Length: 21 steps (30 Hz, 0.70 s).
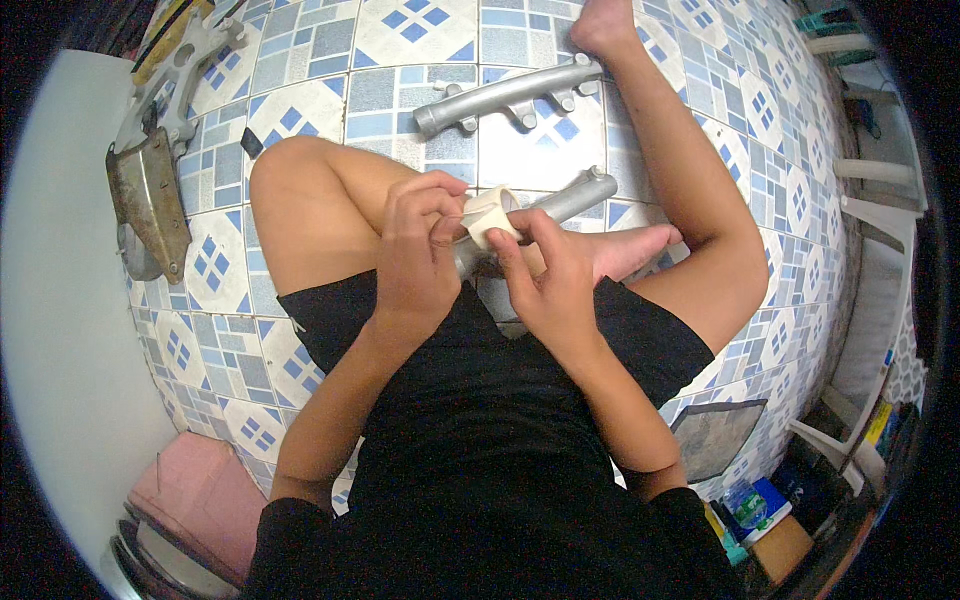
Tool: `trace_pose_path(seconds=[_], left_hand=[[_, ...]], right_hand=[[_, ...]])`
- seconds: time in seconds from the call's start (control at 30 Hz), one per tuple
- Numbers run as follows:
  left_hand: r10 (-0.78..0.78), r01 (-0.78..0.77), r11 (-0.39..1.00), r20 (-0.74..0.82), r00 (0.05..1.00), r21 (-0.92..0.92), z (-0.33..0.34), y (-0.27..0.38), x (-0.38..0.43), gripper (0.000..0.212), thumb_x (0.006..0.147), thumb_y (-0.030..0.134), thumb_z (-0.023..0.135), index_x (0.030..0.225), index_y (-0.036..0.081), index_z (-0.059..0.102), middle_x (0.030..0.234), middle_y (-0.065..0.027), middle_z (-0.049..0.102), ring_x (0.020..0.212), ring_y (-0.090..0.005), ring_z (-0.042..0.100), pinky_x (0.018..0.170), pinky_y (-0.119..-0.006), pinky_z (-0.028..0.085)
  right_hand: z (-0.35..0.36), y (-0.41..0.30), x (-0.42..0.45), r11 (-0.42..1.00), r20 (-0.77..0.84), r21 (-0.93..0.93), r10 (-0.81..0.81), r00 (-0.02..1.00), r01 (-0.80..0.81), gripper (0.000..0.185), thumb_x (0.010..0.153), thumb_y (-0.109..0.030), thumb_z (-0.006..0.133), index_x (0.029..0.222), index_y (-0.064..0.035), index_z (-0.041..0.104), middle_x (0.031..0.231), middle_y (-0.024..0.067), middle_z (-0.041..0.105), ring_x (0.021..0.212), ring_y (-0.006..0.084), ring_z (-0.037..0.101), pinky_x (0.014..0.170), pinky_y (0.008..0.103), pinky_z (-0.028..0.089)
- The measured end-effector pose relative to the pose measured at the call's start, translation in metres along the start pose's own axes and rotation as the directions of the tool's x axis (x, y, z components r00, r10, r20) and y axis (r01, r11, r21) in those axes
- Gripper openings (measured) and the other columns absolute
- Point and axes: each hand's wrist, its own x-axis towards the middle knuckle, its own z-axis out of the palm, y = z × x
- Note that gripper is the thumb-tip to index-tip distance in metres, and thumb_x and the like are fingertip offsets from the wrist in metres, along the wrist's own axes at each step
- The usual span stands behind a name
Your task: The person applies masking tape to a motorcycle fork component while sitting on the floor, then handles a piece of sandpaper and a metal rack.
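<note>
A roll of cream masking tape [495, 227] is pinched between the thumb and fingers of my right hand [551, 281], in front of my lap. My left hand [420, 251] is at the roll's left side, its fingertips on a loose flap of the tape; slight blur softens them. Below the roll, a silver metal tube [574, 199], apparently a motorcycle fork leg, lies between my bent legs near my foot. My hands and the roll hide its middle. A second silver fork leg [510, 94] with side lugs lies on the tiled floor beyond.
A grey metal frame part [180, 90] and a worn metal cover [154, 202] lie at the left, near a white wall panel [67, 247]. A pink panel [195, 487] is at lower left. White plastic chairs [874, 262] line the right, with a dark mat [716, 439] nearby.
</note>
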Motion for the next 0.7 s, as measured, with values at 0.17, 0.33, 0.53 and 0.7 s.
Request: trace_pose_path(seconds=[0.17,0.33,0.53,0.7], left_hand=[[-0.379,0.226,0.771,-0.143,0.914,-0.595,0.003,0.011,-0.003,0.022,0.098,0.001,0.060,0.119,-0.003,0.054,0.117,-0.0221,0.061,0.111,-0.0287,0.062,0.097,-0.039,0.051],[-0.480,0.424,0.770,0.005,0.877,-0.477,-0.020,0.036,0.020,0.027,0.093,0.006,0.070,0.118,-0.001,0.061,0.112,-0.0166,0.065,0.104,-0.0246,0.066,0.093,-0.035,0.053],[-0.030,0.031,0.999,0.019,0.999,-0.045,-0.022,0.019,0.013,0.019,0.089,0.009,0.075,0.105,0.003,0.068,0.103,-0.0108,0.067,0.094,-0.0292,0.067,0.085,-0.039,0.054],[0.088,-0.091,0.995,0.067,0.994,0.040,-0.028,0.031,0.016,0.024,0.090,0.005,0.068,0.112,0.000,0.062,0.108,-0.0150,0.062,0.103,-0.0341,0.062,0.089,-0.043,0.051]], right_hand=[[0.000,-0.007,0.003,1.000,-0.024,0.015,-0.008,1.000,0.008,0.017,0.095,-0.015,0.072,0.099,-0.0007,0.064,0.083,0.0178,0.063,0.075,0.0340,0.060,0.068,0.0440,0.047],[-0.009,-0.010,0.008,0.990,0.012,-0.091,-0.105,0.994,0.106,0.017,0.092,-0.013,0.073,0.102,-0.0009,0.066,0.086,0.0172,0.065,0.080,0.0354,0.061,0.072,0.0457,0.048],[-0.010,-0.015,0.008,0.968,0.020,-0.146,-0.205,0.979,0.205,0.019,0.089,-0.007,0.074,0.105,-0.0006,0.067,0.095,0.0168,0.068,0.087,0.0372,0.062,0.078,0.0453,0.049],[-0.014,-0.019,0.007,0.968,0.028,-0.169,-0.185,0.982,0.187,0.017,0.088,-0.005,0.074,0.102,0.0001,0.068,0.094,0.0162,0.068,0.087,0.0371,0.061,0.078,0.0452,0.049]])
